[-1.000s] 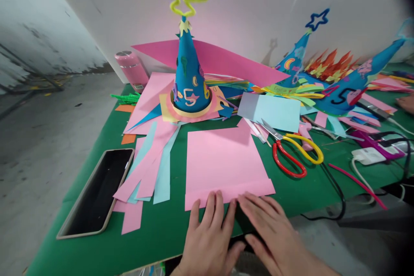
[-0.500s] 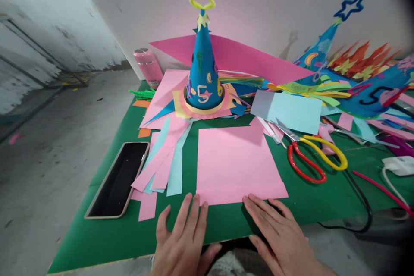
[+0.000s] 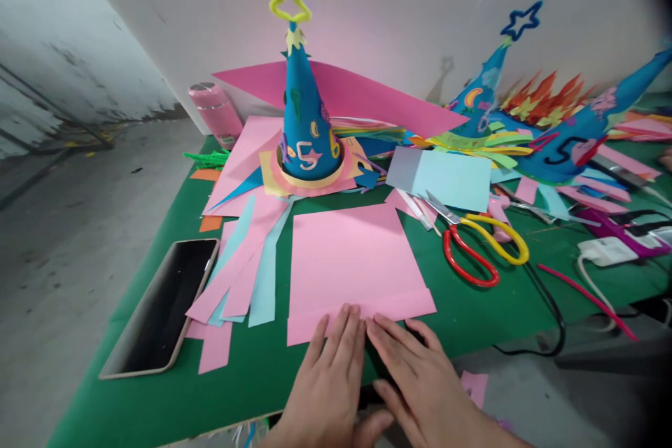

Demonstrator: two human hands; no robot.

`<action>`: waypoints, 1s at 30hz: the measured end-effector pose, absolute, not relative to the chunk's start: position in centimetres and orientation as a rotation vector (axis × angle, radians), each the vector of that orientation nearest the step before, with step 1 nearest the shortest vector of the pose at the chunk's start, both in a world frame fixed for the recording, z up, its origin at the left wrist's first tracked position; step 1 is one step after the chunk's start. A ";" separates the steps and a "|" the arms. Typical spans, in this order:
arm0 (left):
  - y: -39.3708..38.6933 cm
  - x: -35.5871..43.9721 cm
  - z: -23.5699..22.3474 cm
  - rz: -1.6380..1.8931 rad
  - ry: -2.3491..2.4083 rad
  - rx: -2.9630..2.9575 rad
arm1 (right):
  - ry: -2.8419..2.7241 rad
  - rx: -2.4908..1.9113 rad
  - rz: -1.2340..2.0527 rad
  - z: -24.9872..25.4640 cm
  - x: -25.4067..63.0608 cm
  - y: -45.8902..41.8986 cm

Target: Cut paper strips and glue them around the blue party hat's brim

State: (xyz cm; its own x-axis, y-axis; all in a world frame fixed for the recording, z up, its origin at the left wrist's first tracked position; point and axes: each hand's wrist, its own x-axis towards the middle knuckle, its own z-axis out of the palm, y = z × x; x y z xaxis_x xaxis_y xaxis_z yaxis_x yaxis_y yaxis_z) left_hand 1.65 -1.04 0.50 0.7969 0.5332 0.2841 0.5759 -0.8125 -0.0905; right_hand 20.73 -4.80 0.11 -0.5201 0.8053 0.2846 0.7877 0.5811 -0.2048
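Note:
A pink sheet of paper (image 3: 354, 252) lies on the green tabletop, with a narrow strip folded up along its near edge. My left hand (image 3: 330, 371) rests flat, its outstretched fingertips on that folded strip near the middle. Close beside it, my right hand (image 3: 420, 371) has its fingers extended, tips touching the same fold. Neither hand grips anything. Scissors (image 3: 467, 231) with one red and one yellow handle lie partly open to the right of the sheet. Left of it are loose pink and light blue paper strips (image 3: 262, 259).
A phone (image 3: 162, 308) lies at the left table edge. Behind the sheet stands a decorated blue cone hat (image 3: 309, 112); two more blue hats (image 3: 475, 101) are at the right. A pink bottle (image 3: 215, 112), a light blue card (image 3: 454, 178) and a white charger (image 3: 606, 250) with cables surround the work.
My left hand moved off to the left at the fold's corner, then came back to the middle. Both hands now sit close together on the fold. The camera view swung and returned.

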 end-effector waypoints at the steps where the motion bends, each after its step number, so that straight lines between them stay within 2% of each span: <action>1: -1.0 1.8 -0.1 -0.358 -0.890 -2.812 | -2.469 -1.297 0.058 0.1 20.8 -4.8; 6: -1.3 1.2 -1.7 -0.343 -0.918 -2.814 | -2.472 -1.408 -0.026 -0.6 23.5 -5.6; 13: -1.1 1.4 -0.2 -0.256 -0.922 -2.808 | -2.366 -1.634 -0.093 -0.8 28.1 -6.9; 23: 0.3 1.6 2.5 -0.035 -0.925 -2.980 | -2.535 -1.319 0.167 0.5 25.0 -3.5; 30: 0.2 -0.7 2.5 -0.134 -0.934 -2.930 | -2.552 -1.323 0.081 0.0 25.4 -3.7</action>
State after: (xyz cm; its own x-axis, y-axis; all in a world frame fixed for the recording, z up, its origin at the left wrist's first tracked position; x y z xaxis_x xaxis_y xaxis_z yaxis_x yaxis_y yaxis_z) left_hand -0.66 0.18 2.49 0.8122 0.5743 0.1019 0.5798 -0.8141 -0.0336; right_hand 25.37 -3.67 0.02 -0.5492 0.8095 0.2076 0.7947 0.5827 -0.1702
